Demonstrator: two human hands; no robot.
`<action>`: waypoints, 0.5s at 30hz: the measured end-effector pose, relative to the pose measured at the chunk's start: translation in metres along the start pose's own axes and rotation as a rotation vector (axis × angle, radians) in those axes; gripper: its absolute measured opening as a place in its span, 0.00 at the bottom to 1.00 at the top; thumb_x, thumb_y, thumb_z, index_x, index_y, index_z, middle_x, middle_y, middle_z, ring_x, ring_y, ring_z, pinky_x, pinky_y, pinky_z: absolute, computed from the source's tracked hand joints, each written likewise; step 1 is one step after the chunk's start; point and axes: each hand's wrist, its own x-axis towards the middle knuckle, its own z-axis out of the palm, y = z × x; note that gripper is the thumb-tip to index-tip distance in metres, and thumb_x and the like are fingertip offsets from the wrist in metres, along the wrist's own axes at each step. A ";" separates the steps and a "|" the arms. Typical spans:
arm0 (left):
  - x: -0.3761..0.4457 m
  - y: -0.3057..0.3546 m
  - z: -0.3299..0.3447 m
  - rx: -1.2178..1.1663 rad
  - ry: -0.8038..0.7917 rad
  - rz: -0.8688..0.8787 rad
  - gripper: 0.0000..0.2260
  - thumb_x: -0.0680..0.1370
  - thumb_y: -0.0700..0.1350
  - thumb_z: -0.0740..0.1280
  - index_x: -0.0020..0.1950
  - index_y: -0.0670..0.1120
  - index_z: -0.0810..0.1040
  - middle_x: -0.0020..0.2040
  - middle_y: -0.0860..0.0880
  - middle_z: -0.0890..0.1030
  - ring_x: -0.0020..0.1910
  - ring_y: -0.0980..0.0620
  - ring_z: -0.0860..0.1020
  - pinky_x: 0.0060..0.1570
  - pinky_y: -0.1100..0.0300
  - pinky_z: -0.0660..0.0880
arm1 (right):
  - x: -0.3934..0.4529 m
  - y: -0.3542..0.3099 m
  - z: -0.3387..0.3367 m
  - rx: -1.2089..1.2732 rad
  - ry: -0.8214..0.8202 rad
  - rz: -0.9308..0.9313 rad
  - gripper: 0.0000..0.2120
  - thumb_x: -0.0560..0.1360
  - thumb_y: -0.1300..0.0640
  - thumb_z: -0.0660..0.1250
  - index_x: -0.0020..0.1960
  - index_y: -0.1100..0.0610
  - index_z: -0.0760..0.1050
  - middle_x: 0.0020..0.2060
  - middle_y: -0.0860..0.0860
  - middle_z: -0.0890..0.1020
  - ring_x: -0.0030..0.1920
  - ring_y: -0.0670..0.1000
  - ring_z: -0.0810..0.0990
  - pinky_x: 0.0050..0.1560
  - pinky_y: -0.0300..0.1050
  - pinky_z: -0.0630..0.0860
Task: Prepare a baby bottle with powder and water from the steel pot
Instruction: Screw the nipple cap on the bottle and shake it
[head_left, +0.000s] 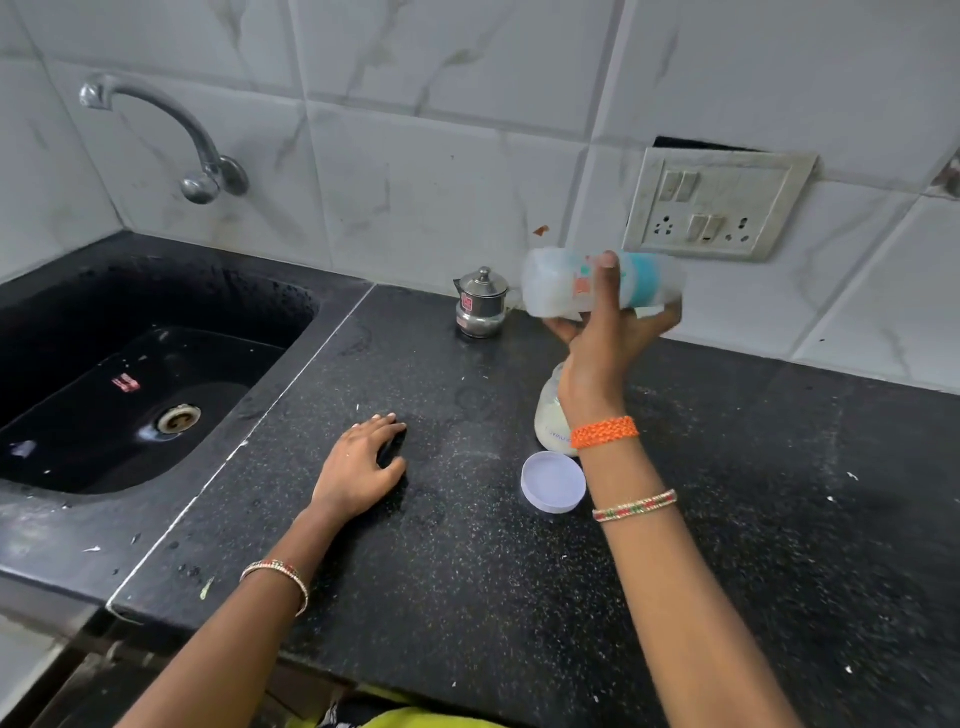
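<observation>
My right hand (605, 338) grips a clear baby bottle (556, 286) with a teal band and holds it on its side above the black counter (467, 571); the bottle is blurred. Below that hand stands a translucent powder container (550, 415) with whitish contents, partly hidden by my wrist. Its white round lid (553, 482) lies on the counter in front of it. A small steel pot (480, 304) with a knobbed lid stands by the wall, left of the bottle. My left hand (363, 465) rests flat on the counter, fingers spread, holding nothing.
A black sink (130, 395) with a drain fills the left side, with a steel tap (171, 135) on the tiled wall above it. A switch and socket plate (719, 202) is on the wall at the right. The counter's front edge runs close to me.
</observation>
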 end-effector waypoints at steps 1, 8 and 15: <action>0.000 -0.001 0.001 -0.005 0.001 0.002 0.28 0.70 0.53 0.58 0.69 0.46 0.72 0.72 0.47 0.69 0.73 0.50 0.64 0.71 0.56 0.55 | 0.001 -0.001 0.000 -0.036 -0.047 0.011 0.38 0.71 0.58 0.73 0.73 0.52 0.53 0.62 0.60 0.76 0.50 0.51 0.81 0.40 0.55 0.82; 0.002 0.003 -0.001 -0.164 0.087 -0.001 0.24 0.70 0.52 0.59 0.64 0.48 0.75 0.68 0.49 0.73 0.69 0.50 0.69 0.70 0.53 0.62 | 0.008 -0.035 0.001 -0.024 -0.410 -0.098 0.45 0.66 0.60 0.75 0.75 0.54 0.52 0.49 0.49 0.81 0.52 0.50 0.81 0.49 0.51 0.80; 0.014 0.153 -0.093 -1.302 -0.289 -0.089 0.22 0.78 0.60 0.56 0.62 0.46 0.74 0.52 0.41 0.82 0.44 0.46 0.82 0.43 0.52 0.80 | 0.003 -0.031 0.000 0.021 -0.580 0.051 0.47 0.64 0.56 0.77 0.74 0.54 0.52 0.55 0.60 0.78 0.55 0.66 0.79 0.60 0.66 0.74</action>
